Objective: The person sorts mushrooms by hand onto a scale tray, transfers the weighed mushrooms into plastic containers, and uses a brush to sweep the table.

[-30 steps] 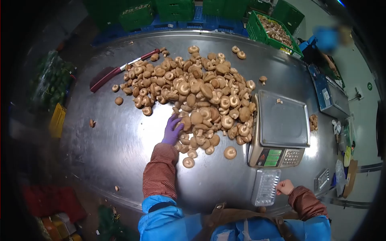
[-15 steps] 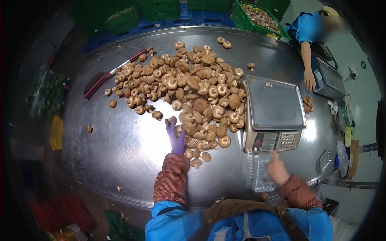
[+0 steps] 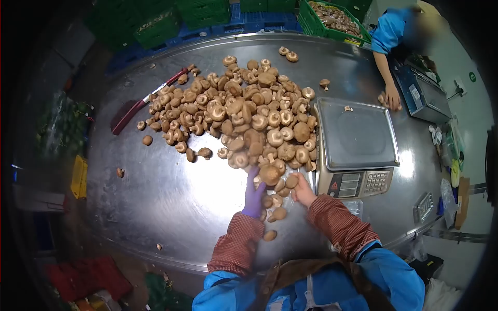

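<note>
left hand, purple-gloved: half open, against mushrooms. right hand, bare: fingers curled, pinching one mushroom.

The co-worker's head is blurred; green crates are cut off by the top edge; some mushrooms are partly hidden by the left hand, the clear tray by the right sleeve; the keypad's markings cannot be read

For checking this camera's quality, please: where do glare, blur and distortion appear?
Head view: white glare on the metal table beside the left hand; lens bending curves the table's edges; corners dark; co-worker's head blurred; mushrooms reasonably sharp.
</note>
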{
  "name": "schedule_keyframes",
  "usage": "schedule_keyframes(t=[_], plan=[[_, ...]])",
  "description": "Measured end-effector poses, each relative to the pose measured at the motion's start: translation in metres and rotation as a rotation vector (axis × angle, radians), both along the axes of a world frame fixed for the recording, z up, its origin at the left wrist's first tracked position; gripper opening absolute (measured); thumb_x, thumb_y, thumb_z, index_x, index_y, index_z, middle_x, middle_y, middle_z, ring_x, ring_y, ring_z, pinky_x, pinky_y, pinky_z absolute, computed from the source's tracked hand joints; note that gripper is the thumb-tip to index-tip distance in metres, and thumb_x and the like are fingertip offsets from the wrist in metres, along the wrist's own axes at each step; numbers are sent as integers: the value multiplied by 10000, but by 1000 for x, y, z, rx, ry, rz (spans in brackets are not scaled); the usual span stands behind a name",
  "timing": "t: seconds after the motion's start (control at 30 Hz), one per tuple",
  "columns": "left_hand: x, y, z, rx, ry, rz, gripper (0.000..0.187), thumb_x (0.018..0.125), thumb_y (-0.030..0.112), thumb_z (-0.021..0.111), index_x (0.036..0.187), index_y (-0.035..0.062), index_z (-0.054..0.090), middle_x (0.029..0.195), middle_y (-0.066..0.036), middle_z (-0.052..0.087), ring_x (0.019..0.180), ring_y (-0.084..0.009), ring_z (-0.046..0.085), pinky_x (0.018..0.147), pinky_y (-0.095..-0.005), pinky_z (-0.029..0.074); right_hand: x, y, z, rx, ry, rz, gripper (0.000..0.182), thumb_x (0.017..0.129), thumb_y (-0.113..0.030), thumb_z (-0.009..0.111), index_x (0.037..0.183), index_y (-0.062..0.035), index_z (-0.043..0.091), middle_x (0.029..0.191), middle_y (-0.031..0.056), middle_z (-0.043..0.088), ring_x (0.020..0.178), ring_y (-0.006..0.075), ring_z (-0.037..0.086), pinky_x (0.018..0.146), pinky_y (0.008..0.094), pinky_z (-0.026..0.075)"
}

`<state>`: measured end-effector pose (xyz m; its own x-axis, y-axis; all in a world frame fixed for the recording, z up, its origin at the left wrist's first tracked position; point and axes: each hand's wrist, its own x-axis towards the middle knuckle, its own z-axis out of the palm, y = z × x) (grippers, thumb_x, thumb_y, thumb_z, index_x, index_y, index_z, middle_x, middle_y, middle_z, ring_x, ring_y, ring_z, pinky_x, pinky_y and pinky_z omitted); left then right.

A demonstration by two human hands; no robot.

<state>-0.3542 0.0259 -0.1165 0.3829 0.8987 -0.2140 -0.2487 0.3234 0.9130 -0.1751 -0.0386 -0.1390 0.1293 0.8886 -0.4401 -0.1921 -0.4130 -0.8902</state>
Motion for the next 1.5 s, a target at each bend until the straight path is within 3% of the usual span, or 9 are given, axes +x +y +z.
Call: schedule_keyframes(t=[0.27, 0.33, 0.4, 0.5, 0.83, 1.13, 1.3, 1.4, 1.5], plan=[[-9, -18, 28, -83, -129, -60, 611, 863, 237, 492, 1379, 15, 254, 1367, -146, 325, 1263, -259, 325, 1044, -353, 271, 0, 6, 19, -64, 190, 156, 339, 889, -110, 451, 1200, -22, 349, 717, 39, 546, 406, 67, 444, 356, 183, 363], [-5, -23, 54, -26, -22, -52, 713, 825, 378, 532, 1375, 14, 262, 1380, -158, 313, 1273, -259, 317, 1062, -364, 247, 11, -1, 7, -41, 193, 164, 326, 880, -104, 462, 1187, -31, 381, 709, 30, 552, 414, 60, 440, 359, 186, 352], [-12, -32, 41, -107, -68, 50, 684, 823, 317, 543, 1373, 15, 270, 1382, -151, 313, 1266, -254, 323, 1059, -359, 250, 19, -13, 17, 28, 251, 312, 314, 866, -75, 469, 1169, -40, 396, 743, 33, 570, 438, 58, 447, 369, 190, 348], [-9, -49, 21, 16, 59, 68, 603, 832, 188, 532, 1360, 19, 296, 1342, -138, 364, 1228, -237, 368, 1027, -350, 298, 11, -25, 22, -87, 199, 142, 296, 863, -40, 454, 1154, -70, 406, 762, 20, 575, 462, 46, 453, 383, 181, 346], [47, -16, 120, -11, -318, 324, 474, 857, 64, 457, 1320, 31, 361, 1278, -129, 433, 1178, -238, 445, 995, -344, 384, 62, 16, 99, 91, 274, 146, 305, 914, -180, 513, 1172, -43, 423, 709, 16, 566, 397, 47, 437, 352, 176, 378], [205, 22, 98, -136, -561, 115, 465, 840, 34, 464, 1297, 71, 387, 1206, -108, 450, 1111, -230, 476, 956, -337, 425, 221, 20, 111, 148, 134, 95, 276, 805, 75, 381, 1039, 14, 514, 654, 37, 566, 392, 56, 485, 332, 168, 368], [260, 20, 70, -264, -513, 114, 444, 858, 49, 468, 1295, 90, 404, 1192, -95, 474, 1096, -222, 493, 925, -338, 457, 281, 7, 104, 69, 39, 131, 336, 800, 71, 418, 1133, 31, 416, 706, 69, 568, 429, 79, 514, 365, 182, 429], [251, 15, 70, -122, -542, 225, 460, 804, -18, 484, 1258, 41, 433, 1195, -130, 477, 1123, -239, 466, 944, -340, 411, 296, -7, 120, -74, -18, 124, 549, 790, 63, 478, 1283, 41, 239, 855, 112, 560, 531, 104, 563, 422, 203, 483], [196, 4, 47, 469, 194, 414, 462, 780, -49, 479, 1237, 5, 439, 1320, -146, 368, 1156, -260, 461, 909, -318, 439, 313, -24, 129, -130, -175, 183, 810, 791, 19, 550, 1399, -13, 16, 965, 126, 523, 623, 135, 579, 507, 233, 526]])
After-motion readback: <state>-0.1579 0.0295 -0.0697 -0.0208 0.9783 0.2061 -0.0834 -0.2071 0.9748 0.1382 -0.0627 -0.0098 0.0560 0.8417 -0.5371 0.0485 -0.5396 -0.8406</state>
